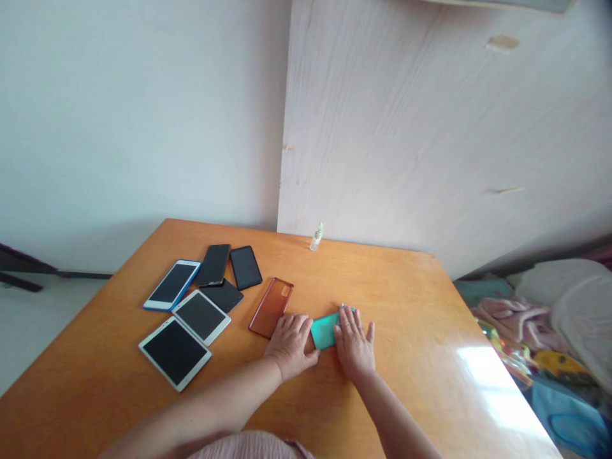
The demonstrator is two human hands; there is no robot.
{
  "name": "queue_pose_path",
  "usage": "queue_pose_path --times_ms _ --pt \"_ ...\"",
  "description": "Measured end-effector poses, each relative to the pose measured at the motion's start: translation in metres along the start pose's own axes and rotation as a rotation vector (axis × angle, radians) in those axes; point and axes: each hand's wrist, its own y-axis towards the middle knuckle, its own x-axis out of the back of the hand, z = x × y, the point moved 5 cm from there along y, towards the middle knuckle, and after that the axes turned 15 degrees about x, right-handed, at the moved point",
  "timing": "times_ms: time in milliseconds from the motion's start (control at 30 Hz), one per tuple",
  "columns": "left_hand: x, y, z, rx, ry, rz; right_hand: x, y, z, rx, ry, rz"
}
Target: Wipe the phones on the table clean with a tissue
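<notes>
A flat turquoise-green piece, which looks like a folded cloth, lies on the table between my hands. My right hand rests flat on its right part with the fingers stretched out, hiding that end. A small greyish edge shows by these fingertips; what it belongs to I cannot make out. At the left edge of the green piece is my left hand, palm down, thumb apart from the bent fingers. Its fingers also lie by the lower end of a clear brown phone case, partly covering it.
Left on the wooden table lie a blue-edged phone, several dark phones, among them a black one, and two white tablets. A small spray bottle stands near the wall. Bedding and bags are piled beyond the right edge.
</notes>
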Motion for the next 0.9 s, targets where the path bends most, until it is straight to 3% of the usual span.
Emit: queue_pose_path --times_ms 67,100,233,300,467,500,633,667,733,833,900 --pt "0.000 0.000 0.000 -0.002 0.002 0.002 0.002 0.000 -0.013 -0.150 -0.020 -0.023" --pt "0.000 0.000 0.000 -0.002 0.002 0.002 0.001 -0.001 -0.013 -0.154 -0.024 -0.026" --pt "0.000 0.000 0.000 0.003 -0.002 -0.002 -0.007 -0.008 0.015 0.152 -0.013 -0.001" --pt "0.000 0.000 -0.001 0.004 -0.006 -0.002 -0.007 -0.010 0.017 0.202 -0.007 0.012" --pt "0.000 0.000 -0.001 0.008 -0.008 0.009 0.000 -0.004 -0.014 -0.157 -0.041 -0.054" --pt "0.000 0.000 0.000 0.010 -0.007 0.009 -0.001 -0.004 -0.009 -0.123 -0.036 -0.053" --pt "0.000 0.000 0.000 0.012 -0.014 0.010 -0.009 -0.014 0.030 0.283 0.028 -0.011" --pt "0.000 0.000 0.000 0.010 -0.016 0.010 -0.009 -0.017 0.032 0.330 0.035 -0.006" --pt "-0.001 0.000 0.001 0.007 -0.014 0.009 -0.009 -0.018 0.020 0.263 0.016 -0.016" --pt "-0.001 0.001 0.000 0.002 -0.006 0.000 -0.005 -0.020 -0.013 -0.054 -0.046 -0.058" --pt "-0.001 0.001 0.000 -0.003 -0.004 -0.004 -0.005 -0.024 -0.015 -0.112 -0.062 -0.066"
